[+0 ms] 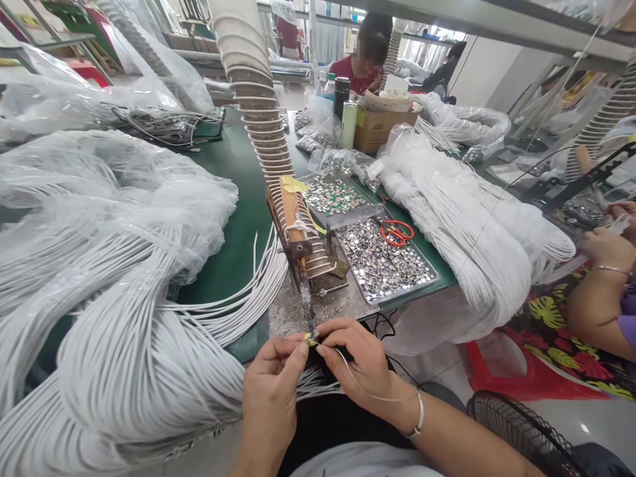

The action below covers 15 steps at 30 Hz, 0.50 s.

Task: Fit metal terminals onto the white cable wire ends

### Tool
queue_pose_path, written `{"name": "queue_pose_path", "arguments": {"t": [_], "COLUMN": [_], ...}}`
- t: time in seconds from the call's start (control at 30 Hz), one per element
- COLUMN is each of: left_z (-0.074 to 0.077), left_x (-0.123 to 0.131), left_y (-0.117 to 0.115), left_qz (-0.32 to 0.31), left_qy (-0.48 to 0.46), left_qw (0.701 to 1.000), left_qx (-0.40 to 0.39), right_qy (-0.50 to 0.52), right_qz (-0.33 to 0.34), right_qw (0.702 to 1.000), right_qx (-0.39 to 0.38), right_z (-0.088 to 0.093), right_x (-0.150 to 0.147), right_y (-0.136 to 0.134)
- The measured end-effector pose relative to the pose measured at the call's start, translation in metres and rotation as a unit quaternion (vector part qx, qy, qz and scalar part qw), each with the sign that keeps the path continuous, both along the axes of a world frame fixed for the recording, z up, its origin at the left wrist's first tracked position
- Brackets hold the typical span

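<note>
In the head view, my left hand pinches a small yellow piece between thumb and fingers, right below the tip of a soldering iron. My right hand is closed close beside it, fingertips nearly meeting the left ones. From its fingers a thin pale wire curves back over the palm toward the wrist. What else the fingertips hold is too small to make out. The iron is fixed pointing down on a stand with a wooden bar.
A ribbed hose comes down behind the iron. One tray of small metal connectors holds red-handled scissors; green-and-metal parts lie behind. Cable bundles flank the left, more bagged cables the right. Another person's hand is at right.
</note>
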State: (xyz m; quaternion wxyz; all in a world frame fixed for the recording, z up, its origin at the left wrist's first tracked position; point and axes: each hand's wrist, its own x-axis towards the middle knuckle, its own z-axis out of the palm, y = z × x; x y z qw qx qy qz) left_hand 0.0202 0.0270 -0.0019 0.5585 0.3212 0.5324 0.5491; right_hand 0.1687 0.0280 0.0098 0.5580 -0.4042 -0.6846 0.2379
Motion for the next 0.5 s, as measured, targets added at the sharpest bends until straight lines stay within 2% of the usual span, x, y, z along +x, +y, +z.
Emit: {"name": "queue_pose_path", "arguments": {"t": [0.23,0.5], "left_z": [0.010,0.006], "left_x": [0.004,0.002], "left_y": [0.006,0.005], "left_qz": [0.015,0.008], "left_qy": [-0.002,0.000], "left_qw": [1.000,1.000], "left_qx": [-0.003,0.005], "right_qy": [0.016,0.019], "right_qz": [-0.012,-0.020], "right_qw": [1.000,0.999], "right_qx": [0.014,0.020], "right_z": [0.001,0.002], "right_x": [-0.004,-0.006], "right_y": [0.009,0.012]}}
